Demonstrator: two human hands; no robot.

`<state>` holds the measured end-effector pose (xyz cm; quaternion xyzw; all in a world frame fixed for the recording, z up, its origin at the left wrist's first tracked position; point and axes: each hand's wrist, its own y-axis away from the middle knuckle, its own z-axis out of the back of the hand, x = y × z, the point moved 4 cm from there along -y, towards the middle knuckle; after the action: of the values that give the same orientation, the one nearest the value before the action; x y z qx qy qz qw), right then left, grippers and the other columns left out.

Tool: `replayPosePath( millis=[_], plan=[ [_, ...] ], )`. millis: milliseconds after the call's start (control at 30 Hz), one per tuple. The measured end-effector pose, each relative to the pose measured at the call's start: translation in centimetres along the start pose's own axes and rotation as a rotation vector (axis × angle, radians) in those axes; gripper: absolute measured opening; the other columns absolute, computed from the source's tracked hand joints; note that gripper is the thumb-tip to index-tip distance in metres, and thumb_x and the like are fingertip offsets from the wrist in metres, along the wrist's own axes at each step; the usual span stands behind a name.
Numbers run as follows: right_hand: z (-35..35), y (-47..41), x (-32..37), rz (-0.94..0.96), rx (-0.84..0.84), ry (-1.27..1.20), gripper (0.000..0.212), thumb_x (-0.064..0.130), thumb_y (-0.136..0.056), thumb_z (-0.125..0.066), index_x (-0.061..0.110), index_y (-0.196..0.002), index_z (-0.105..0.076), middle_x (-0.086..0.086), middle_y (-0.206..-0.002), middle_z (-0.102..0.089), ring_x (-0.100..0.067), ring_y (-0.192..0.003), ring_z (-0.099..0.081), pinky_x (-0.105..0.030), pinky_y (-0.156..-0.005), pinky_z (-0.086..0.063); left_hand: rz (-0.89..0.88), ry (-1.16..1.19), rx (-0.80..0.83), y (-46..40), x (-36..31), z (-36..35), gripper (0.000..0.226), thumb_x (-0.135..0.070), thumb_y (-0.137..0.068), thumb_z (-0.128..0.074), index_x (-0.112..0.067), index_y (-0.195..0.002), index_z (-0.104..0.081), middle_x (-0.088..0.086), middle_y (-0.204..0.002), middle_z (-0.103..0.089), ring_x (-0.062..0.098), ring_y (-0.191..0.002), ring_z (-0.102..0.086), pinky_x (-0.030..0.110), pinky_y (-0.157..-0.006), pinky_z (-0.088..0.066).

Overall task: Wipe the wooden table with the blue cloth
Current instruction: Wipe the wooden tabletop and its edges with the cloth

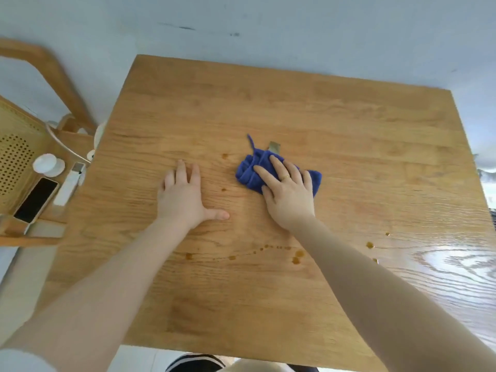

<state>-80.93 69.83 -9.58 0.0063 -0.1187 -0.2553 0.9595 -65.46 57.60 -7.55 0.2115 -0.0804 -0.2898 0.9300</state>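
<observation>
A bunched blue cloth (251, 171) lies near the middle of the wooden table (268, 108). My right hand (288, 194) presses flat on top of the cloth, fingers spread, a ring on one finger. To its left, my left hand (185, 196) rests palm down on the bare wood, holding nothing. Brown drops of liquid dot the table: one (225, 156) just left of the cloth, a trail (268, 248) nearer me, and more (369, 245) at the right.
A wooden chair (40, 146) stands at the table's left edge, bearing a white cup (48, 164), a dark phone (36, 200) and a white bar-shaped object (68, 186). Glare covers the table's right front corner (442, 269). A small tag (274, 147) pokes from behind the cloth.
</observation>
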Motion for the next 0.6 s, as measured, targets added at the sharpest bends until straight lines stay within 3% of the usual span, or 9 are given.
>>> replayPosePath(
  millis=[100,167,267,400,600],
  plan=[
    [-0.6,1.9,1.8,0.062,0.053,0.024,0.051,0.043,-0.091,-0.018,0.039,-0.137,-0.04,-0.003,-0.151,-0.033,-0.031,-0.136,-0.03,-0.048,-0.107,-0.019,-0.009,0.031,-0.019,-0.1,0.2,0.2,0.132,-0.083,-0.052,-0.059,-0.018,-0.15,0.001,0.012,-0.157,0.003,0.033,-0.142,-0.007,0.045,-0.115,-0.013],
    [-0.4,0.6,1.2,0.046,0.065,0.04,0.049,0.045,-0.092,-0.019,0.041,-0.138,-0.036,-0.001,-0.152,-0.029,-0.029,-0.137,-0.026,-0.047,-0.108,-0.017,-0.016,0.025,-0.023,-0.3,0.1,0.1,0.132,-0.083,-0.052,-0.059,-0.018,-0.15,0.0,0.013,-0.157,0.003,0.034,-0.141,-0.008,0.045,-0.114,-0.015],
    [-0.3,-3.0,0.5,-0.091,0.001,0.054,0.042,0.038,-0.097,-0.032,0.041,-0.139,-0.033,0.0,-0.153,-0.026,-0.029,-0.138,-0.022,-0.047,-0.107,-0.016,-0.02,0.007,-0.023,-0.4,0.0,0.0,0.132,-0.082,-0.053,-0.059,-0.016,-0.15,0.001,0.014,-0.157,0.002,0.035,-0.141,-0.009,0.046,-0.114,-0.016],
    [-0.2,-6.0,1.3,-0.248,0.011,-0.007,0.043,0.037,-0.099,-0.028,0.042,-0.141,-0.026,0.0,-0.156,-0.018,-0.027,-0.141,-0.013,-0.047,-0.112,-0.008,-0.038,0.019,-0.041,-0.2,0.1,0.0,0.132,-0.083,-0.053,-0.058,-0.015,-0.15,0.001,0.015,-0.156,0.0,0.035,-0.141,-0.009,0.045,-0.114,-0.016],
    [-0.8,-0.3,3.2,-0.028,-0.039,0.034,0.042,0.036,-0.097,-0.034,0.039,-0.139,-0.036,-0.004,-0.152,-0.03,-0.03,-0.137,-0.026,-0.048,-0.109,-0.016,-0.066,0.014,-0.056,-0.2,0.2,-0.1,0.131,-0.084,-0.054,-0.054,-0.014,-0.15,0.002,0.017,-0.156,0.0,0.035,-0.141,-0.01,0.044,-0.115,-0.014]
  ],
)
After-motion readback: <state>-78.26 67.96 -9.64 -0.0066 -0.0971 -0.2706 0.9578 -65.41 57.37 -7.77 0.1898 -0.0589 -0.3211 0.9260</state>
